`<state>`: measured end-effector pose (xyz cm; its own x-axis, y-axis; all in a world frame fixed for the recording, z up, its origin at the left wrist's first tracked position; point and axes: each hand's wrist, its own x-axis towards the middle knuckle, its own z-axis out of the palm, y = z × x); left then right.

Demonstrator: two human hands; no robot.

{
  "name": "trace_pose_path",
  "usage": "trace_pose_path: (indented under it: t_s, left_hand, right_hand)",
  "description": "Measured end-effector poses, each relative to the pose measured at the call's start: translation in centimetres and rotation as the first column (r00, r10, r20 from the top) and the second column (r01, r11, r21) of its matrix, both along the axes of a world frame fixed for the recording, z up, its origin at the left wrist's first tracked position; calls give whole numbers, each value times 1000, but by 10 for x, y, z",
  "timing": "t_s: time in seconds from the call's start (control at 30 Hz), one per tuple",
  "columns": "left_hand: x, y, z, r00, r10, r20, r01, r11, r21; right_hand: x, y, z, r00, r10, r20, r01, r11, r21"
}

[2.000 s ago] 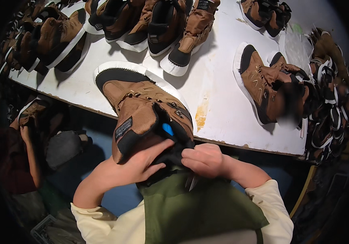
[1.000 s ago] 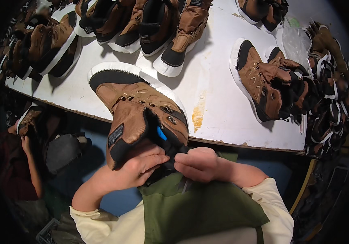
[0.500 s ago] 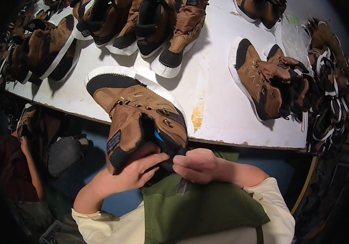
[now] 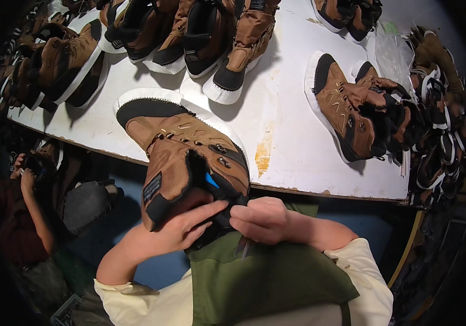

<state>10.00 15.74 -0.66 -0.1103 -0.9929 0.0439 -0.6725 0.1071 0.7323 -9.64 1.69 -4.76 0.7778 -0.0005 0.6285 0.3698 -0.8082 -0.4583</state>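
Left hand (image 4: 181,228): fingers curled under the brown boot (image 4: 187,155) collar, gripping it.
Right hand (image 4: 263,220): fist pinching the boot's black tongue, at 3 o'clock.
Table (image 4: 293,136): boot's toe rests there, at 12 o'clock.

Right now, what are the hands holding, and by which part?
Both hold the brown boot at its open collar: the left hand under the tongue, the right hand gripping the black lining edge. Its toe rests on the white table.
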Motion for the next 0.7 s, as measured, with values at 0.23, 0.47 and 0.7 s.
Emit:
trace_pose_path:
  t_s: [0.23,0.47,0.7]
  left_hand:
    - [-2,9,-13,999,26,-19,-28,995,-92]
    - [-4,16,-18,996,84,-18,-85,993,-83]
    - [-3,8,-7,1000,5,4,-5,999,-43]
  right_hand:
    - [-2,2,0,1000,-4,1,4,1000,-17]
    - [-1,2,-2,1000,12,12,-12,1000,5]
    - [-3,2,-8,999,26,42,-26,1000,14]
